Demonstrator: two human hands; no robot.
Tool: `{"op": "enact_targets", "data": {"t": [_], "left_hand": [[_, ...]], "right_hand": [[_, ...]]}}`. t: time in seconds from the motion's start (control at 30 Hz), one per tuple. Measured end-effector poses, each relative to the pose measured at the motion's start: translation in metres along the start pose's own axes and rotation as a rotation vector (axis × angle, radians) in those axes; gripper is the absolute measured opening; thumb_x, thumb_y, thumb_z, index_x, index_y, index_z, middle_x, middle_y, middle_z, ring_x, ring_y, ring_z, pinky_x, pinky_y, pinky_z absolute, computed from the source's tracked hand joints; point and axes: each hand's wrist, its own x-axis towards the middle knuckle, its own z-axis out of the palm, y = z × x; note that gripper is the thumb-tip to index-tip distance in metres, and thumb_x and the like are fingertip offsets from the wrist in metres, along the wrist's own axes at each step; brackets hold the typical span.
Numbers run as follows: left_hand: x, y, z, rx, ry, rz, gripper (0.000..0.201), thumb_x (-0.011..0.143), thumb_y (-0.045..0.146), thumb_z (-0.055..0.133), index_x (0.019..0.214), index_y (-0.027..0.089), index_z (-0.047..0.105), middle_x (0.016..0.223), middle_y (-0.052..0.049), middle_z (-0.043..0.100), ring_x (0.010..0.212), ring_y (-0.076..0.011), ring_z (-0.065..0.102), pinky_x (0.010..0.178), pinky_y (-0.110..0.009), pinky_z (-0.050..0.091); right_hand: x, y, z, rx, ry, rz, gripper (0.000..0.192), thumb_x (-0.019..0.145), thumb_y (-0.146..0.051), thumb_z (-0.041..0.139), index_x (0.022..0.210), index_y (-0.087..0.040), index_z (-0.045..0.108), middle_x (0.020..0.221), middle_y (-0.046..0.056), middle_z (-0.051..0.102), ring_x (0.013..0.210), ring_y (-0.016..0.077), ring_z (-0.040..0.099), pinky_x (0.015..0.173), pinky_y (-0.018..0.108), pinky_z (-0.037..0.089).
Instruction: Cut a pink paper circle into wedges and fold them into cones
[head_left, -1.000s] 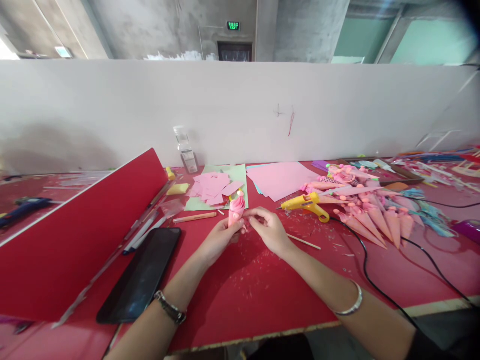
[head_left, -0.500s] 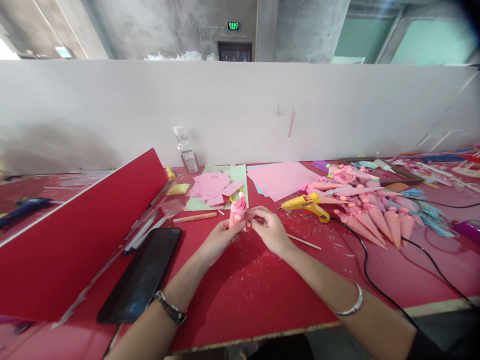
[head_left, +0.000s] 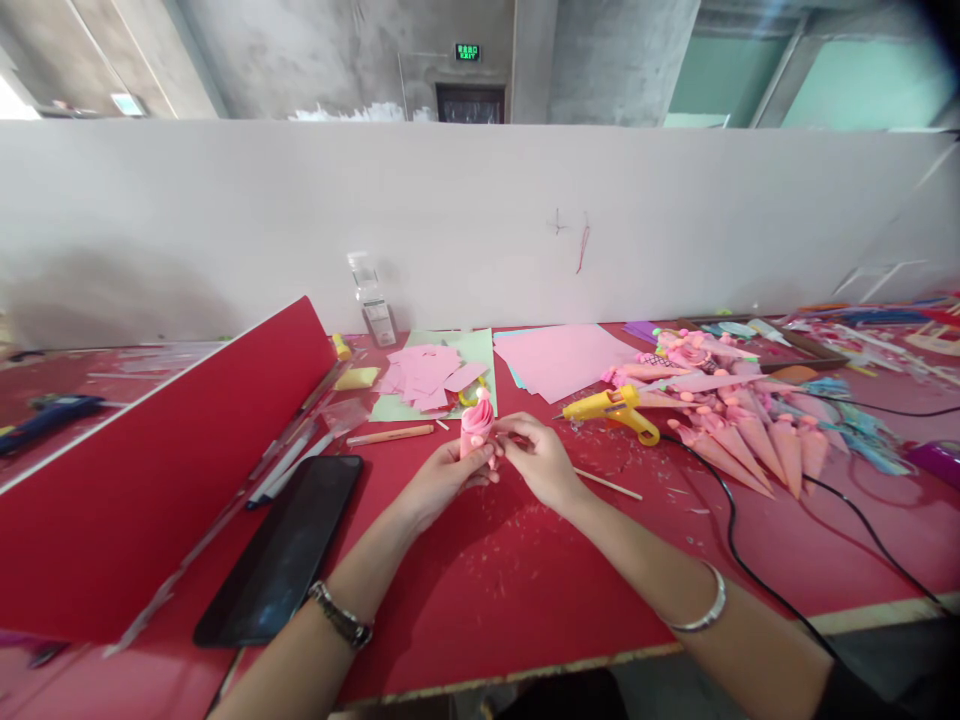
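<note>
My left hand (head_left: 441,478) holds a small pink paper ice-cream cone (head_left: 475,425) upright above the red table (head_left: 480,590). My right hand (head_left: 538,458) pinches at the cone's right side with thumb and fingertips. The cone has a pink swirl on top. A yellow glue gun (head_left: 611,410) lies just to the right of my right hand, with its black cord (head_left: 739,540) running toward the table's front edge.
A black phone (head_left: 283,550) lies at front left beside a tilted red board (head_left: 142,480). Pink paper scraps (head_left: 427,375) and a pink sheet (head_left: 559,358) lie behind. Several finished pink cones (head_left: 750,430) are heaped at right. A wooden stick (head_left: 607,484) lies near my right wrist.
The cone has been turned slightly in my fingers and sits a little lower and closer; both hands stay in nearly the same place.
</note>
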Motion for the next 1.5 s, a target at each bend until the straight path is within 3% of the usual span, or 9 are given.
{"op": "enact_targets", "data": {"t": [0.17, 0.6, 1.03, 1.3, 1.5], "left_hand": [[0.0015, -0.002, -0.0002, -0.041, 0.004, -0.002, 0.024, 0.065, 0.035, 0.068, 0.073, 0.013, 0.061, 0.068, 0.001, 0.058, 0.064, -0.0085, 0.053, 0.069, -0.024, 0.042], [0.001, 0.0007, 0.0017, -0.019, 0.026, -0.025, 0.023, 0.06, 0.031, 0.072, 0.069, 0.012, 0.064, 0.061, 0.0, 0.058, 0.058, -0.0071, 0.051, 0.06, -0.021, 0.041], [0.0015, 0.0015, 0.002, -0.063, 0.054, 0.003, 0.024, 0.059, 0.026, 0.072, 0.078, 0.013, 0.066, 0.078, -0.003, 0.063, 0.071, -0.0091, 0.055, 0.067, -0.021, 0.043], [0.0001, 0.0033, 0.0042, -0.091, 0.024, -0.019, 0.023, 0.06, 0.026, 0.072, 0.077, 0.013, 0.065, 0.079, -0.003, 0.062, 0.071, -0.0084, 0.054, 0.067, -0.02, 0.044], [0.0011, 0.0022, 0.0027, -0.098, 0.025, -0.046, 0.026, 0.063, 0.032, 0.07, 0.075, 0.011, 0.062, 0.066, 0.0, 0.058, 0.058, -0.0061, 0.052, 0.057, -0.019, 0.043]], "right_hand": [[0.0002, 0.0009, -0.0002, -0.009, -0.008, -0.017, 0.019, 0.075, -0.014, 0.048, 0.083, -0.018, 0.065, 0.086, 0.004, 0.057, 0.08, 0.0143, 0.058, 0.07, 0.026, 0.048], [0.0016, 0.0016, -0.0016, -0.051, -0.014, -0.034, 0.023, 0.073, -0.011, 0.048, 0.085, -0.019, 0.065, 0.085, 0.004, 0.057, 0.081, 0.0142, 0.057, 0.07, 0.026, 0.047], [0.0014, -0.004, -0.0035, -0.059, 0.06, -0.013, 0.016, 0.077, -0.02, 0.049, 0.084, -0.018, 0.064, 0.086, 0.006, 0.062, 0.083, 0.0165, 0.059, 0.075, 0.029, 0.047], [0.0017, -0.0015, -0.0048, 0.147, 0.167, 0.098, 0.016, 0.073, -0.034, 0.057, 0.078, -0.019, 0.057, 0.068, 0.002, 0.061, 0.062, 0.0158, 0.06, 0.063, 0.03, 0.051], [0.0019, -0.0036, -0.0034, 0.162, 0.135, 0.097, 0.022, 0.071, -0.028, 0.059, 0.091, -0.017, 0.061, 0.09, 0.007, 0.064, 0.078, 0.0183, 0.063, 0.075, 0.033, 0.05]]}}
